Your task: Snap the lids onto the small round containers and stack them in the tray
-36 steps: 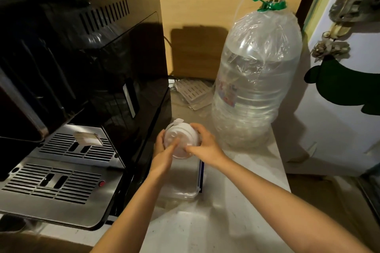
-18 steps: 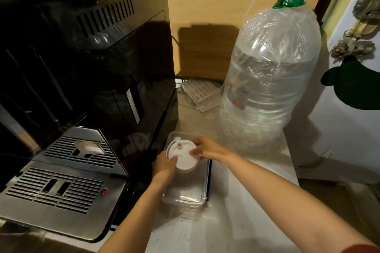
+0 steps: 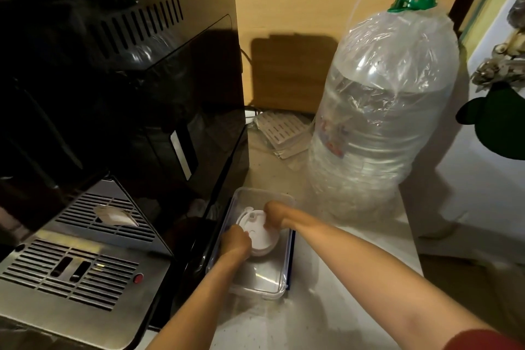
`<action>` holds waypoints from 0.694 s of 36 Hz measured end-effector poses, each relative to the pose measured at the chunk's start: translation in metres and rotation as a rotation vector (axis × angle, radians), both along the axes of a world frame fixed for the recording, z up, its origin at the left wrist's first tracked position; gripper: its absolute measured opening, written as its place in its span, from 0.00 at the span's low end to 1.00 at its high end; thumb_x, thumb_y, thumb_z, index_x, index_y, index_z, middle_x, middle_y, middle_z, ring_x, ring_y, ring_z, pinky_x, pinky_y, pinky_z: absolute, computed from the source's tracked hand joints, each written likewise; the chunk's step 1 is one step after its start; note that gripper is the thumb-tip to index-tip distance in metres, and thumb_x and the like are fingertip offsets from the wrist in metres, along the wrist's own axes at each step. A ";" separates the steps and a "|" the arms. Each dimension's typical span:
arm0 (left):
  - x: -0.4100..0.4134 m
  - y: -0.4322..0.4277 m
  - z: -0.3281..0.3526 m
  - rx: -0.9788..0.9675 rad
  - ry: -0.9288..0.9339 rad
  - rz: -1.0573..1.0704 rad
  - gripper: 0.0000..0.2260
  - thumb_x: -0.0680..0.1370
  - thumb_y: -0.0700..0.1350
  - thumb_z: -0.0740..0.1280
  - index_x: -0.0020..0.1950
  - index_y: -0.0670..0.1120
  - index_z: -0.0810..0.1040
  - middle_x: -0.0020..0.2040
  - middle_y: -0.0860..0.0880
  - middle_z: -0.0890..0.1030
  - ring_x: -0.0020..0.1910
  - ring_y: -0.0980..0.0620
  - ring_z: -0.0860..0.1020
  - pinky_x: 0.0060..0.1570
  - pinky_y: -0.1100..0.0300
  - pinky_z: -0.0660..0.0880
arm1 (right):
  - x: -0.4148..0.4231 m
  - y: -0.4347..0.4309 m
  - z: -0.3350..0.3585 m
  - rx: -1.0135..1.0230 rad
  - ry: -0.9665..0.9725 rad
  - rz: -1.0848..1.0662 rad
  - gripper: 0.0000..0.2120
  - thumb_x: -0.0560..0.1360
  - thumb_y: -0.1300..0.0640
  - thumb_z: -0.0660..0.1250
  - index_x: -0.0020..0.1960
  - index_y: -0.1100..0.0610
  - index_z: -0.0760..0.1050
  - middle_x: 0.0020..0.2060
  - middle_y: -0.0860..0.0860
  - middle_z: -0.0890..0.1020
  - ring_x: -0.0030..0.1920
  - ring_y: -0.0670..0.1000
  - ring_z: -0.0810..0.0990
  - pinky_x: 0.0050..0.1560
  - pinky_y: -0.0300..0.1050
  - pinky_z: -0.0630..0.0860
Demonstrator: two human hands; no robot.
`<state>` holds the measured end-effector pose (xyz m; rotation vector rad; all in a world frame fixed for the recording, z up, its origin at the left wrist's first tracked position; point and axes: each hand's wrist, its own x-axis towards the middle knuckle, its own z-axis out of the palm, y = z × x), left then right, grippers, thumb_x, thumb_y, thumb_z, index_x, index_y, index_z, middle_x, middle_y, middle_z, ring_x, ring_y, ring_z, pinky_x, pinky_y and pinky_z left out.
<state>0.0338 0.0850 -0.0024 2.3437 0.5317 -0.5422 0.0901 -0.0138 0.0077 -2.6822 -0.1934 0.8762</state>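
Note:
A small round container with a white lid (image 3: 257, 231) sits low inside a clear rectangular plastic tray (image 3: 279, 278) on the pale counter. My left hand (image 3: 235, 242) grips its near left edge. My right hand (image 3: 274, 214) holds its far right edge, fingers curled down into the tray. The lid has a small tab at its far left side. The container's body is mostly hidden under the lid and my hands.
A black and steel coffee machine (image 3: 113, 122) stands tight against the tray's left side. A large clear water bottle with a green cap (image 3: 380, 122) stands behind on the right. Flat white plastic pieces (image 3: 284, 133) lie by the wall. The counter edge drops off at right.
Both hands have carried the lidded container from above the tray down into it. The view has shifted slightly downward and closer.

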 end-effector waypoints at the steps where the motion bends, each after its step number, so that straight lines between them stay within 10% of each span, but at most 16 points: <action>1: 0.000 -0.001 0.000 0.018 0.008 -0.013 0.17 0.80 0.40 0.55 0.66 0.35 0.67 0.66 0.36 0.73 0.65 0.40 0.72 0.60 0.55 0.69 | 0.000 0.001 0.000 -0.013 -0.001 0.009 0.17 0.78 0.61 0.60 0.64 0.68 0.69 0.64 0.64 0.74 0.64 0.60 0.73 0.63 0.47 0.69; 9: -0.002 -0.003 0.000 0.101 0.018 -0.045 0.16 0.79 0.37 0.55 0.66 0.35 0.68 0.66 0.36 0.73 0.64 0.39 0.72 0.60 0.55 0.70 | -0.001 0.004 0.001 -0.088 0.017 0.077 0.15 0.78 0.62 0.60 0.62 0.69 0.72 0.56 0.64 0.77 0.49 0.55 0.71 0.63 0.47 0.70; 25: 0.000 -0.004 -0.003 0.159 0.006 -0.097 0.15 0.79 0.38 0.55 0.65 0.35 0.69 0.65 0.37 0.74 0.63 0.40 0.74 0.57 0.56 0.72 | -0.007 -0.001 0.004 -0.075 -0.034 0.076 0.15 0.78 0.66 0.57 0.63 0.69 0.69 0.64 0.65 0.73 0.65 0.61 0.72 0.65 0.47 0.67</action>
